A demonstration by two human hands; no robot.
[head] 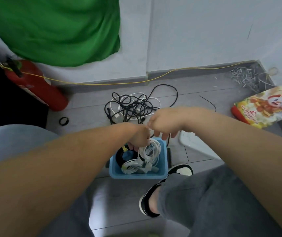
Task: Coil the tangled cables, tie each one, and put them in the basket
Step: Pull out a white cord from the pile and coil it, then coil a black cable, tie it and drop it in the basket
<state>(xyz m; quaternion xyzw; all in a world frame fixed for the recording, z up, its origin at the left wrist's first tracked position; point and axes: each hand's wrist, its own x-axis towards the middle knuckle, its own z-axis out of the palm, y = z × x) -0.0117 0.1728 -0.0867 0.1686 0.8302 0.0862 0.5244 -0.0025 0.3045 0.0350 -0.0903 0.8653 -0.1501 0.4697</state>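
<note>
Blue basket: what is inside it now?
Coiled white cables and a black coil at its left lie in the blue basket. The left hand holds another white coil over it, hiding the far corner.

The left hand grips a white coil just above the blue basket. The right hand meets it, fingers curled, but what they pinch cannot be told. Inside lie another white coil and a black coil — beyond, on the floor, a tangle of black and white cables.

Coiled cables crowd the blue basket; bare floor lies open between the tangled cables and the extinguisher.
</note>
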